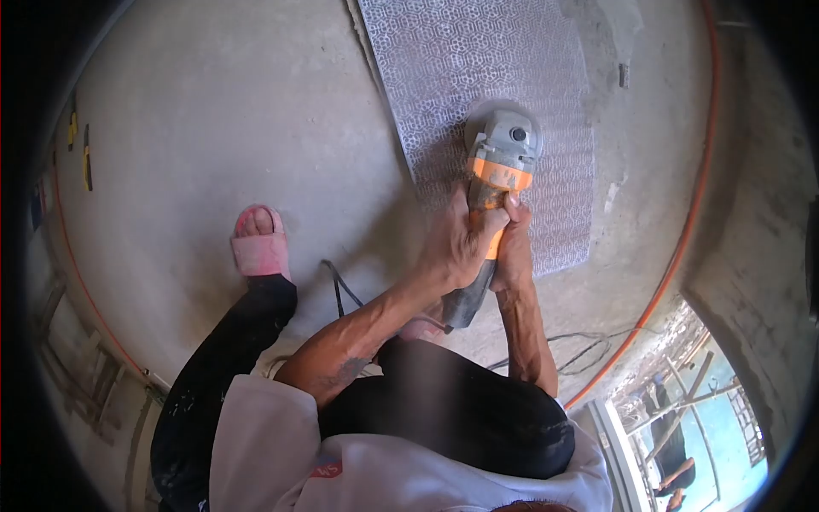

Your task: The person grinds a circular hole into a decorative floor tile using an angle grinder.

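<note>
Both hands are wrapped around an angle grinder (502, 173) with a grey metal head, an orange band and a dark rear handle. My left hand (465, 243) closes over its body from the left. Against the opposite side is my right hand (514, 243), its thumb up near the orange band. The grinder's head and blurred disc overlap a patterned sheet (486, 51), greyish with a repeating geometric design, spread over the concrete floor. From the handle's rear end a dark cord leads off near my leg.
An orange hose (695, 200) curves along the right wall. Dark cable (589, 346) lies in loops at lower right. My foot in a pink slipper (261, 247) stands left of the sheet. Yellow-and-black tools (87, 158) lie far left. Another person (674, 448) appears through the opening at lower right.
</note>
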### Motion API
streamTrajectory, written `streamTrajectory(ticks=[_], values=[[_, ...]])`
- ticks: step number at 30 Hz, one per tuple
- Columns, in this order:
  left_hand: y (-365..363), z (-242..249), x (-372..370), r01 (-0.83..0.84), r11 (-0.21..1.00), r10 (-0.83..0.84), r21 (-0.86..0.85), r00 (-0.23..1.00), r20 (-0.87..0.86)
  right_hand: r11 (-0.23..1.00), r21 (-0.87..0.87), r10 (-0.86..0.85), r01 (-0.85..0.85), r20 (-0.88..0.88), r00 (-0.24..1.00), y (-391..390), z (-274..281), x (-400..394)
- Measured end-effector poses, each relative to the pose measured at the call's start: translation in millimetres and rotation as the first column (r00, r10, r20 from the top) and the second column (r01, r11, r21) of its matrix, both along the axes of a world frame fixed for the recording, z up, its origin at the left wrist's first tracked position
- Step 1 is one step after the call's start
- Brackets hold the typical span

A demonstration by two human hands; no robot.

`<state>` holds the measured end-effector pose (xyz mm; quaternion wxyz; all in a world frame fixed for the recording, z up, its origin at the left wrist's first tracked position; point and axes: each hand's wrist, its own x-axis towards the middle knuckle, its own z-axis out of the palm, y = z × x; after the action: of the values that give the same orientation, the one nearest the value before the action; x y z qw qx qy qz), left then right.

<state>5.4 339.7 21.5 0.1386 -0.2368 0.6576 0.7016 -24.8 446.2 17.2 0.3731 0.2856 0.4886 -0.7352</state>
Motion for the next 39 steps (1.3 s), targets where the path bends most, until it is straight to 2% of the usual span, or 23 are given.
streamTrajectory(ticks=[2,5,11,14,17,19,20,21,22,23,24,26,27,30,37,39], values=[[9,4,0,-0.087,0.995,0.084,0.048,0.995,0.052,0.998,0.008,0.059,-0.059,-0.018,0.998,13,-8,3],[13,3,-2,-0.126,0.986,0.127,0.114,0.992,-0.001,0.997,-0.008,0.072,-0.072,-0.028,0.997,18,-14,2],[15,2,-2,-0.081,0.994,0.081,0.072,0.997,-0.003,1.0,0.012,0.0,0.001,-0.024,1.0,18,-5,8],[15,1,6,-0.006,0.999,0.004,0.045,0.999,0.049,0.997,0.017,-0.073,0.074,-0.012,0.997,23,-8,23],[4,11,14,0.199,0.98,-0.199,0.024,0.98,0.008,0.996,0.043,-0.082,0.084,-0.062,0.995,19,5,36],[-6,35,23,0.211,0.964,-0.212,0.16,0.977,-0.011,0.993,0.119,-0.003,0.016,-0.114,0.993,27,13,49],[-7,44,29,0.214,0.948,-0.217,0.236,0.976,-0.015,0.997,0.068,-0.038,0.046,-0.118,0.992,30,14,54],[-2,42,37,0.185,0.956,-0.164,0.227,0.981,-0.108,0.997,0.017,-0.071,0.074,-0.116,0.991,30,19,58],[0,44,45,0.2,0.971,-0.18,0.132,0.972,-0.151,0.995,-0.035,-0.099,0.096,-0.112,0.989,30,24,62],[0,47,49,0.208,0.978,-0.199,0.027,0.959,-0.202,0.982,-0.059,-0.182,0.18,-0.017,0.983,27,25,64],[-1,48,51,0.207,0.975,-0.222,-0.085,0.941,-0.256,0.987,-0.106,-0.129,0.124,-0.04,0.991,27,26,61],[-3,45,53,0.26,0.959,-0.278,-0.115,0.944,-0.179,0.98,-0.201,-0.027,0.007,-0.095,0.995,25,28,57],[-4,45,51,0.288,0.95,-0.304,-0.123,0.943,-0.136,0.981,-0.191,-0.033,0.018,-0.078,0.996,23,26,57],[-14,52,45,0.201,0.98,-0.2,0.008,0.976,-0.085,0.984,-0.171,-0.052,0.048,-0.017,0.998,16,21,66],[-35,55,38,0.21,0.977,-0.21,-0.029,0.978,-0.009,0.966,-0.239,-0.086,0.098,0.062,0.994,-8,26,52],[-37,49,39,0.214,0.974,-0.218,-0.078,0.975,-0.051,0.967,-0.222,-0.108,0.127,0.098,0.989,-14,30,48]])
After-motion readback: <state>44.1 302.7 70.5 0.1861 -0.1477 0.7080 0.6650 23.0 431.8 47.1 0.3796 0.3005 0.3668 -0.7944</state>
